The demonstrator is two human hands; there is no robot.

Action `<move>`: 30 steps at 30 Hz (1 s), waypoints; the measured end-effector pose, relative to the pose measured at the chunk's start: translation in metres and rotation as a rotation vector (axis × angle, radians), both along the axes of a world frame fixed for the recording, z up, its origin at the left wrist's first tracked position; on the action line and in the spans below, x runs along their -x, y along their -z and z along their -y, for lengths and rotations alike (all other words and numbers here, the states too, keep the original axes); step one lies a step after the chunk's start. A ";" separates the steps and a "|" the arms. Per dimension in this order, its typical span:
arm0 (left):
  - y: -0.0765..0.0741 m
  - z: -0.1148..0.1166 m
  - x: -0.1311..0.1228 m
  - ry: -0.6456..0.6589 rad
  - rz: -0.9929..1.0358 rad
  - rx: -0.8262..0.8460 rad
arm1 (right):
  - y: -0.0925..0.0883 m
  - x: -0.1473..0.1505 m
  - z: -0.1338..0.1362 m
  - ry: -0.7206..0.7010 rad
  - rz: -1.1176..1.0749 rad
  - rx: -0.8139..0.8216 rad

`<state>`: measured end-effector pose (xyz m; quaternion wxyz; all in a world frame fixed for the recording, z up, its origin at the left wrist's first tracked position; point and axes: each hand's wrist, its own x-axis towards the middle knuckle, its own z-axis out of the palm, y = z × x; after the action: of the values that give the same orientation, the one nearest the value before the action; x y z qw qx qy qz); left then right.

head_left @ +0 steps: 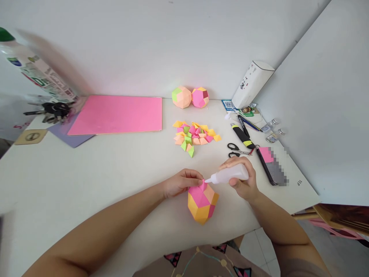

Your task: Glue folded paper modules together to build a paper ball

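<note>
A many-sided folded-paper ball (pixel 200 200) in pink, orange and peach rests on the white table in front of me. My left hand (pixel 184 182) pinches a pink paper flap at its top. In my right hand (pixel 245 181) lies a translucent white glue bottle (pixel 232 174), held sideways with the fingers wrapped round it. Its narrow nozzle points left and meets the pink flap beside my left fingertips. Beyond the ball lies a loose pile of small folded paper pieces (pixel 196 134) in orange, pink, green and peach.
Two finished-looking paper balls (pixel 182 97) stand by the wall. A pink sheet (pixel 118 115) lies at left near a slanted bottle (pixel 43 73) and keys (pixel 56 109). On the right are scissors (pixel 238 150), a black-yellow cutter (pixel 241 134), a phone (pixel 271 165) and a white box (pixel 250 84).
</note>
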<state>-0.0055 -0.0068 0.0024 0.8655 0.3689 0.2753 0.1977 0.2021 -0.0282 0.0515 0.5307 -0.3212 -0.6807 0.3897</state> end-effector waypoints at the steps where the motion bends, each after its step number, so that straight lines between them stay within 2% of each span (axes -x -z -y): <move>1: 0.000 0.000 0.000 0.002 0.001 -0.002 | 0.000 0.000 0.000 -0.005 -0.002 0.004; 12: -0.001 0.001 0.000 0.007 -0.006 0.001 | 0.000 0.001 0.001 -0.057 -0.022 0.004; 16: 0.001 0.001 0.000 0.002 -0.005 0.005 | 0.001 0.001 0.001 -0.029 -0.023 -0.016; 20: 0.004 0.001 0.000 -0.001 0.007 -0.004 | 0.000 0.002 0.002 -0.083 -0.025 -0.009; 30: 0.004 0.001 0.001 0.008 -0.039 -0.012 | -0.003 0.004 0.005 -0.030 -0.038 -0.106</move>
<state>-0.0067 -0.0082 -0.0021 0.8585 0.3791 0.2895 0.1884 0.1986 -0.0328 0.0541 0.5537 -0.2747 -0.6952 0.3670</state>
